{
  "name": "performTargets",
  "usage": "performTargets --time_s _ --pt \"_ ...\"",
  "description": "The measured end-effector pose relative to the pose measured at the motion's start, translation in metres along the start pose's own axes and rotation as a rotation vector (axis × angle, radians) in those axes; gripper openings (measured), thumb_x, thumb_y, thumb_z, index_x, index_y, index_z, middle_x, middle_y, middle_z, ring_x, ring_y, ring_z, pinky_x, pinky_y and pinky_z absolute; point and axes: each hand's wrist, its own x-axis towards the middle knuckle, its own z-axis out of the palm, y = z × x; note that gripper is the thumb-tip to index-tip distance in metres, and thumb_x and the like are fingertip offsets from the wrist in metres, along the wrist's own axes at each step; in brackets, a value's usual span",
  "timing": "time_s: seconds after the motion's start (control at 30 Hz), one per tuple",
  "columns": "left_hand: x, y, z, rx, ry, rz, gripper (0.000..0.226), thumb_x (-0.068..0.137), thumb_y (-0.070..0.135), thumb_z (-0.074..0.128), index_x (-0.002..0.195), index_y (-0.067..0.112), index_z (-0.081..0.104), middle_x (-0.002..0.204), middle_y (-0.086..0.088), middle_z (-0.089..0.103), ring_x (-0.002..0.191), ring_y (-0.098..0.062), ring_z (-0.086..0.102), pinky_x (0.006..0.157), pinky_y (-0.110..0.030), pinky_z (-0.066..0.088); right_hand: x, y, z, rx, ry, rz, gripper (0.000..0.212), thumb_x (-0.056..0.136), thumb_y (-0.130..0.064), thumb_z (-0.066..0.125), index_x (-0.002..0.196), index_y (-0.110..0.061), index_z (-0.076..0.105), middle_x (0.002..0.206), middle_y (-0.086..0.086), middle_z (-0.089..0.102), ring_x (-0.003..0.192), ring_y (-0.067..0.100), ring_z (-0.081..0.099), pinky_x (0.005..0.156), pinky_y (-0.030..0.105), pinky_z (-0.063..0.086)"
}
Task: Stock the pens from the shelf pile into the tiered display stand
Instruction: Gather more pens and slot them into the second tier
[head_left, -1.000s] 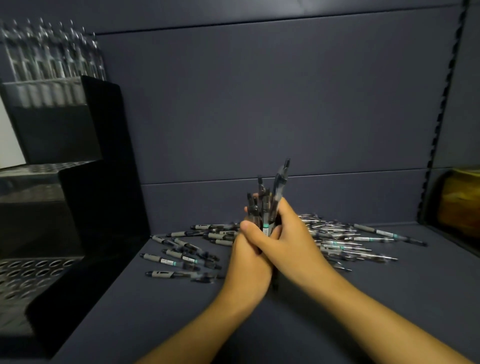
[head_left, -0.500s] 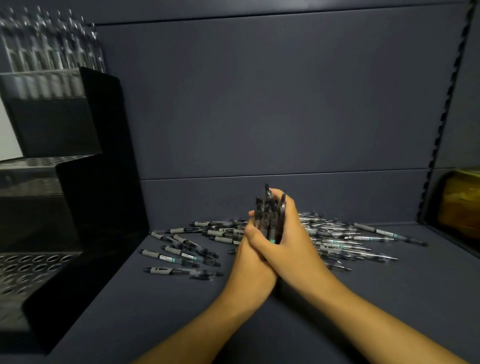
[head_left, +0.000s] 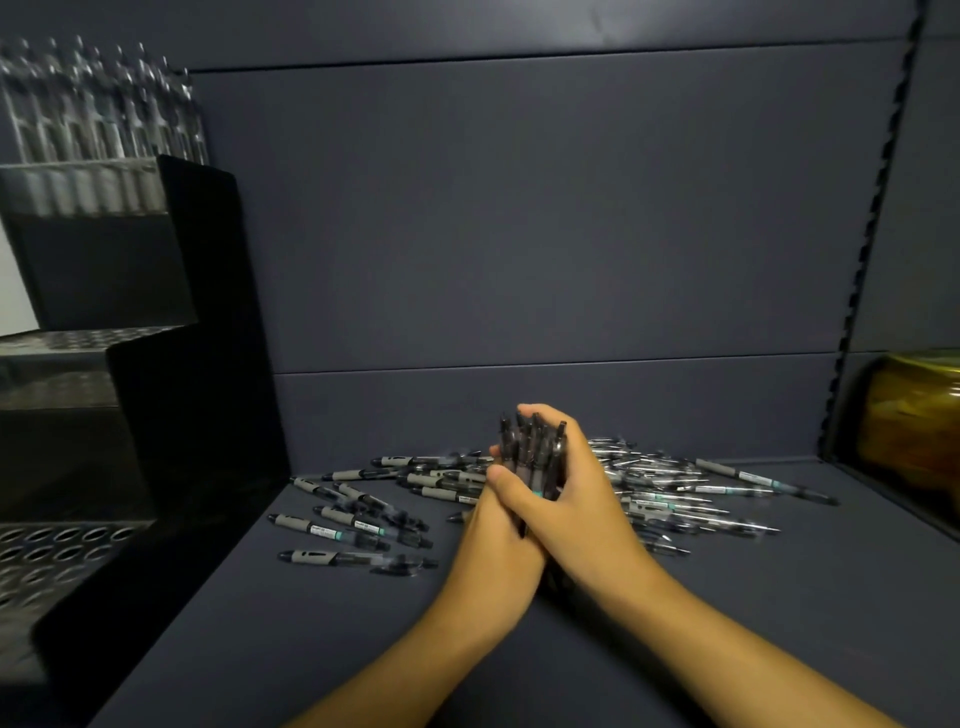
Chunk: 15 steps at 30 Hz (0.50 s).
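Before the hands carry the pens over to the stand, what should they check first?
1. Bundle of pens gripped by both the left hand and right hand: ok.
2. Pen tops level in the bundle: ok, roughly even.
3. Free holes in the display stand, lowest tier: ok, open holes show.
4. Top tier free: not ok, already full of pens.
5. Path left along the shelf toward the stand: ok.
6. Pen tips all pointing down: cannot tell, hands hide them.
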Motion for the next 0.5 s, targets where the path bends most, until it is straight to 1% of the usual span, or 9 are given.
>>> performTargets --time_s 0.03,0.1,0.2,0.27,0.33,0.37,0.4,0.47,0.5 --pt "-0.001 -0.002 0.001 0.024 0.018 0.013 0.042 0.085 0.035 0.051 0.126 0.033 0.056 0.126 0.012 0.066 0.122 -0.005 0.059 0.105 -0.031 0.047 0.000 0.001 0.000 -0.004 0.005 -0.001 0.052 0.086 -0.020 0.075 0.126 -0.041 0.048 0.117 -0.012 0.067 0.107 -0.002 0.064 0.099 0.026 0.050" --pt "-0.002 0.000 0.001 -0.002 0.019 0.008 0.040 0.084 0.035 0.050 0.123 0.036 0.056 0.127 0.012 0.066 0.124 -0.004 0.057 0.108 -0.033 0.044 0.000 0.000 -0.001 -0.019 0.003 -0.015 0.053 0.086 -0.025 0.075 0.128 -0.040 0.047 0.117 -0.012 0.067 0.109 -0.001 0.064 0.099 0.028 0.050" --pt "-0.004 0.003 -0.003 -0.044 -0.001 0.040 0.042 0.087 0.023 0.047 0.128 0.027 0.056 0.128 0.008 0.065 0.124 -0.005 0.058 0.109 -0.034 0.044 0.000 -0.006 -0.001 -0.065 -0.012 -0.040 0.054 0.086 -0.033 0.073 0.131 -0.040 0.044 0.117 -0.018 0.066 0.109 -0.004 0.062 0.096 0.022 0.049" --pt "-0.004 0.006 -0.005 0.011 0.002 0.068 0.043 0.091 0.015 0.045 0.133 0.020 0.055 0.126 0.011 0.067 0.122 -0.002 0.058 0.106 -0.030 0.047 0.000 -0.011 -0.003 -0.092 -0.021 -0.050 0.056 0.086 -0.036 0.074 0.131 -0.043 0.042 0.114 -0.028 0.062 0.108 -0.009 0.059 0.093 0.014 0.047" --pt "-0.004 0.012 -0.006 0.032 -0.017 0.073 0.037 0.097 -0.001 0.046 0.128 0.016 0.058 0.119 0.015 0.070 0.114 0.002 0.062 0.094 -0.018 0.050 -0.001 -0.012 -0.005 -0.090 -0.022 -0.051 0.060 0.084 -0.039 0.075 0.133 -0.045 0.041 0.114 -0.037 0.058 0.109 -0.014 0.055 0.091 0.008 0.044" --pt "-0.005 0.017 -0.007 0.023 -0.020 0.053 0.035 0.098 -0.007 0.046 0.123 0.013 0.060 0.112 0.012 0.073 0.106 0.003 0.066 0.085 -0.013 0.051 -0.001 -0.012 -0.006 -0.075 -0.026 -0.050 0.063 0.083 -0.040 0.076 0.135 -0.044 0.041 0.117 -0.039 0.055 0.111 -0.016 0.054 0.093 0.007 0.042" --pt "-0.004 0.021 -0.008 -0.004 -0.023 0.035 0.031 0.097 -0.008 0.049 0.117 0.010 0.063 0.105 0.007 0.076 0.096 0.002 0.069 0.077 -0.011 0.052 -0.002 -0.013 -0.008 -0.048 -0.037 -0.051 0.066 0.082 -0.041 0.076 0.138 -0.041 0.042 0.121 -0.039 0.055 0.114 -0.016 0.053 0.096 0.009 0.042" --pt "-0.005 0.031 -0.012 -0.064 0.012 0.012 0.016 0.095 0.003 0.057 0.106 0.004 0.068 0.093 -0.004 0.077 0.081 -0.007 0.072 0.066 -0.014 0.052 -0.001 -0.014 -0.011 0.042 -0.083 -0.048 0.069 0.084 -0.038 0.075 0.144 -0.034 0.041 0.126 -0.026 0.061 0.117 -0.007 0.058 0.100 0.019 0.046" --pt "-0.004 0.038 -0.015 -0.089 0.032 0.009 0.014 0.094 0.009 0.059 0.102 0.004 0.069 0.088 -0.006 0.077 0.077 -0.013 0.072 0.064 -0.017 0.052 0.001 -0.017 -0.013 0.101 -0.105 -0.043 0.065 0.087 -0.032 0.074 0.144 -0.032 0.043 0.125 -0.018 0.065 0.113 -0.001 0.062 0.097 0.022 0.049"
